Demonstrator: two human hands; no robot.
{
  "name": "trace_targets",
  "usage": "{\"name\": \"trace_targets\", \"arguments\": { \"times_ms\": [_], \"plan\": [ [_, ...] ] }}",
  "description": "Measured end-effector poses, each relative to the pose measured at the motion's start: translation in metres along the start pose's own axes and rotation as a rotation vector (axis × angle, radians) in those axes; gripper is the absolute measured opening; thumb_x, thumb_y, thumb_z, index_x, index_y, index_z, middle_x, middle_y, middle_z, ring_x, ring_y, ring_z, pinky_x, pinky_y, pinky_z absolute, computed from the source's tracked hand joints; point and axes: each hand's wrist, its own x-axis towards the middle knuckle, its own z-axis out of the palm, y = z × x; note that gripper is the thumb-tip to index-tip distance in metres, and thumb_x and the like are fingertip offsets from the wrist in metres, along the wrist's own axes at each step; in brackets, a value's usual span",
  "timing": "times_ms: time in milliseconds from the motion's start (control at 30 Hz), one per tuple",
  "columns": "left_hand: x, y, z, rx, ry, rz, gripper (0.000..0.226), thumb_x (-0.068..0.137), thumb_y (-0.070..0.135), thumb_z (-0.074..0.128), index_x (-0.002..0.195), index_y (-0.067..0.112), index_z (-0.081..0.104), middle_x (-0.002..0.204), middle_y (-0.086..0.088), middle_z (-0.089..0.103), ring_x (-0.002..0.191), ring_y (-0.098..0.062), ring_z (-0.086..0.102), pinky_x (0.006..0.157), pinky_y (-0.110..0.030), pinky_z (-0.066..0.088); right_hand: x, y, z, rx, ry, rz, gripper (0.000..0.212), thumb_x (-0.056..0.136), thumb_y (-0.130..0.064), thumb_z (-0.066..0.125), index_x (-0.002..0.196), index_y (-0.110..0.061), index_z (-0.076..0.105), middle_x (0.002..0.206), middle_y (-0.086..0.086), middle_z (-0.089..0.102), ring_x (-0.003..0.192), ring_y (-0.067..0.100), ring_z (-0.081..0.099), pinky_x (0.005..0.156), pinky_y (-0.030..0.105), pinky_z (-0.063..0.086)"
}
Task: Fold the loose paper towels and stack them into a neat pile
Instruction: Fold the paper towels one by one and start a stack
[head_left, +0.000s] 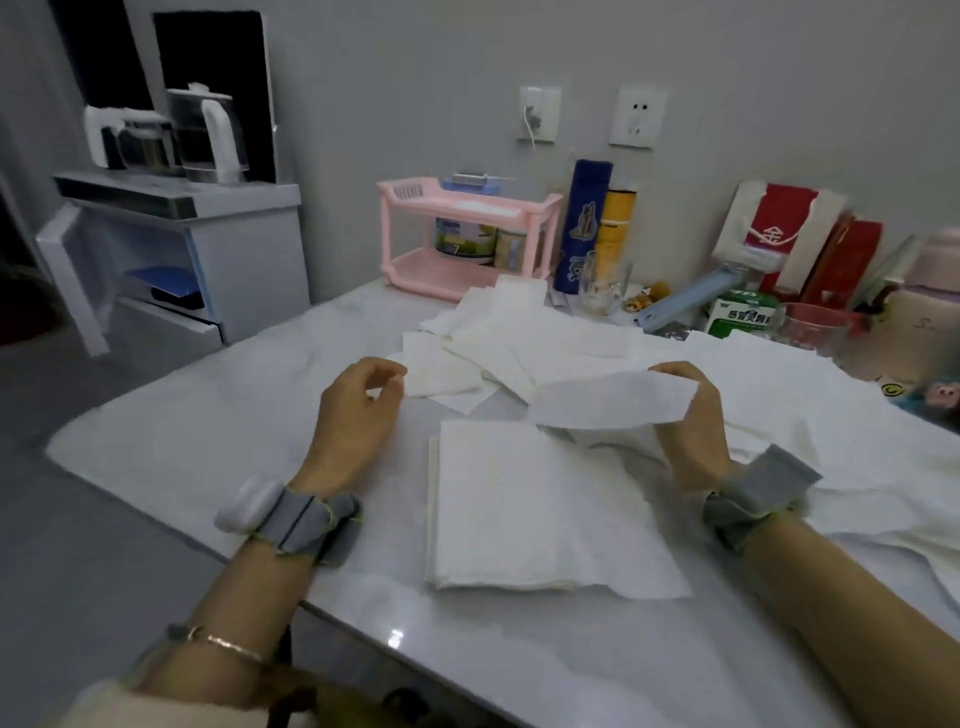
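Observation:
A neat stack of folded paper towels lies on the white table between my hands. My right hand pinches one end of a loose paper towel, which hangs in the air above the stack's far right corner. My left hand hovers to the left of that sheet with its fingers loosely curled and nothing in them. Behind both hands, several loose unfolded towels lie in a heap.
More white sheets spread across the table's right side. Along the back stand a pink rack, a blue bottle, a glass, a green box and red bags. A cabinet with kettles stands left.

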Motion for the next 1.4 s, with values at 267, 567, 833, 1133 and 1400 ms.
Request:
{"name": "trace_targets", "arguments": {
  "times_ms": [267, 567, 833, 1133, 1400],
  "plan": [
    [-0.042, 0.053, -0.012, -0.406, -0.125, -0.076, 0.009, 0.089, 0.019, 0.058, 0.087, 0.022, 0.066, 0.09, 0.007, 0.07, 0.085, -0.009, 0.065, 0.073, -0.017, 0.053, -0.018, -0.066, -0.002, 1.135, -0.249, 0.607, 0.032, 0.095, -0.015, 0.046, 0.125, -0.01, 0.055, 0.117, 0.011, 0.062, 0.104, 0.028, 0.059, 0.074, 0.044, 0.054],
    [-0.082, 0.094, 0.009, -0.904, -0.579, -0.459, 0.051, 0.073, 0.048, 0.062, 0.116, 0.023, 0.061, 0.114, 0.0, 0.069, 0.107, -0.017, 0.064, 0.093, -0.037, 0.052, -0.059, -0.091, 0.022, 1.232, -0.466, 0.66, 0.034, 0.088, -0.02, 0.057, 0.12, -0.01, 0.058, 0.111, 0.015, 0.068, 0.101, 0.032, 0.065, 0.079, 0.048, 0.055],
    [-0.034, 0.091, 0.011, -0.301, -0.209, -0.136, 0.018, 0.092, 0.021, 0.057, 0.108, 0.017, 0.061, 0.103, 0.0, 0.066, 0.095, -0.017, 0.063, 0.079, -0.024, 0.049, -0.038, -0.075, 0.015, 1.084, -0.296, 0.455, 0.031, 0.088, -0.018, 0.056, 0.119, -0.017, 0.059, 0.114, 0.005, 0.068, 0.106, 0.025, 0.062, 0.088, 0.044, 0.051],
    [-0.033, 0.033, -0.012, -0.463, -0.301, -0.276, 0.008, 0.085, 0.02, 0.064, 0.092, 0.024, 0.065, 0.091, 0.01, 0.072, 0.076, -0.003, 0.069, 0.061, -0.014, 0.054, -0.023, -0.044, 0.018, 0.659, -0.269, 0.485, 0.011, 0.086, -0.01, 0.061, 0.095, -0.014, 0.065, 0.099, 0.005, 0.069, 0.09, 0.023, 0.064, 0.072, 0.031, 0.054],
    [-0.036, 0.016, -0.014, -0.282, -0.456, -0.361, 0.006, 0.083, 0.014, 0.068, 0.085, 0.019, 0.068, 0.088, 0.005, 0.071, 0.08, -0.008, 0.068, 0.071, -0.019, 0.054, -0.031, -0.053, 0.017, 0.36, -0.654, 0.452, 0.03, 0.083, -0.005, 0.065, 0.11, -0.016, 0.057, 0.092, 0.012, 0.067, 0.074, 0.02, 0.063, 0.06, 0.023, 0.053]
  ]
}}
